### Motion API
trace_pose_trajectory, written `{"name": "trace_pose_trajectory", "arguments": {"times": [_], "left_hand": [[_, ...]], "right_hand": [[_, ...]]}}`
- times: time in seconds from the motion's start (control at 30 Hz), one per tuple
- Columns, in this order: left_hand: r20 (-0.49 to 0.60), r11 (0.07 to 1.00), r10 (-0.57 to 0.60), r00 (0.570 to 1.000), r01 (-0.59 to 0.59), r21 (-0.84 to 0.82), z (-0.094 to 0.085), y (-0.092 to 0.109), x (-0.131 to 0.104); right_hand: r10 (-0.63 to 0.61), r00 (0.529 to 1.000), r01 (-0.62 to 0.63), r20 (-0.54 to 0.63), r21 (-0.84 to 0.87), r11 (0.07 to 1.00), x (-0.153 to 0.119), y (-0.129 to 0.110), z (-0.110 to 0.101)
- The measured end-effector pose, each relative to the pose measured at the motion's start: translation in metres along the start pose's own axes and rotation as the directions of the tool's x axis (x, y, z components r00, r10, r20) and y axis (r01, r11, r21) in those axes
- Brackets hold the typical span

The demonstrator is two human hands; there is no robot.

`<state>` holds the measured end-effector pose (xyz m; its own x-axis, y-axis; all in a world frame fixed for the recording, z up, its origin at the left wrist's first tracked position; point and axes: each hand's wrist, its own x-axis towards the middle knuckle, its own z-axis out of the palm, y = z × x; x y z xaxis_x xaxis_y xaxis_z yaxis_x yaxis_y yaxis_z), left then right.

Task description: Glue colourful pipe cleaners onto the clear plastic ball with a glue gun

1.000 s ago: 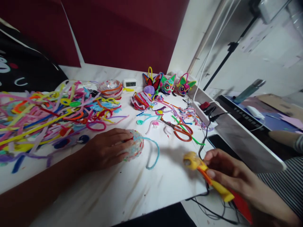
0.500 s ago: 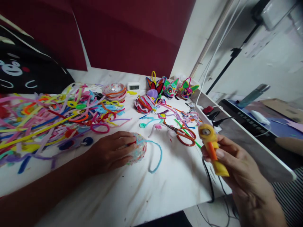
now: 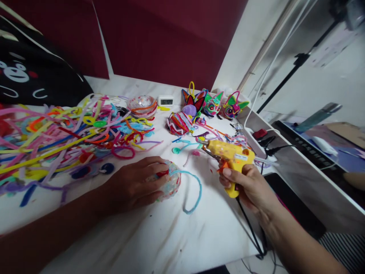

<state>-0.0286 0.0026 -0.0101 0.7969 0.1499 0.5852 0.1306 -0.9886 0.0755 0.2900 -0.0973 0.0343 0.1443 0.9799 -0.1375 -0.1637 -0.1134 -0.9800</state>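
My left hand (image 3: 142,180) is curled over a clear, speckled ball-like piece (image 3: 172,182) that rests on the white table. A light blue pipe cleaner (image 3: 199,186) runs from the piece and curves out onto the tabletop. My right hand (image 3: 246,186) is wrapped round the handle of a yellow glue gun (image 3: 228,150), a finger by its orange trigger. The nozzle points left, above the table and apart from the ball. A black cord hangs from the handle. Scissors lie behind the glue gun, mostly hidden by it.
A heap of colourful pipe cleaners (image 3: 71,140) covers the table's left. Behind stand a speckled bowl (image 3: 142,106), a small digital clock (image 3: 165,100), a striped ball (image 3: 179,123) and several cat-faced ornaments (image 3: 212,104). A low partition (image 3: 308,182) edges the right side.
My right hand has moved left and turned the glue gun from facing me to side-on, nozzle leftward. My left hand stays on the ball. The whole view has shifted slightly.
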Motion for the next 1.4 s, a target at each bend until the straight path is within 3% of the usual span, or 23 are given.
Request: {"name": "trace_pose_trajectory", "arguments": {"times": [0.17, 0.37, 0.57, 0.93, 1.4], "left_hand": [[0.002, 0.999, -0.005, 1.000, 0.005, 0.033, 0.001, 0.000, -0.003], [-0.018, 0.995, -0.067, 0.998, 0.068, 0.073, 0.001, 0.003, -0.007], [-0.006, 0.997, -0.044, 0.999, 0.044, 0.058, 0.001, 0.003, -0.004], [-0.020, 0.999, -0.019, 1.000, 0.020, 0.046, 0.002, 0.000, -0.006], [0.005, 0.996, -0.034, 0.999, 0.034, 0.083, 0.001, 0.003, -0.006]], "right_hand": [[-0.008, 0.980, 0.067, 0.197, -0.294, 0.954, 0.015, -0.006, 0.011], [-0.093, 0.938, 0.218, 0.333, -0.361, 0.907, 0.027, -0.002, 0.012], [-0.086, 0.929, 0.246, 0.360, -0.428, 0.869, 0.027, 0.005, 0.008], [-0.062, 0.906, 0.248, 0.418, -0.406, 0.880, 0.027, 0.003, 0.009], [-0.033, 0.921, 0.198, 0.388, -0.395, 0.897, 0.025, 0.006, 0.005]]}}
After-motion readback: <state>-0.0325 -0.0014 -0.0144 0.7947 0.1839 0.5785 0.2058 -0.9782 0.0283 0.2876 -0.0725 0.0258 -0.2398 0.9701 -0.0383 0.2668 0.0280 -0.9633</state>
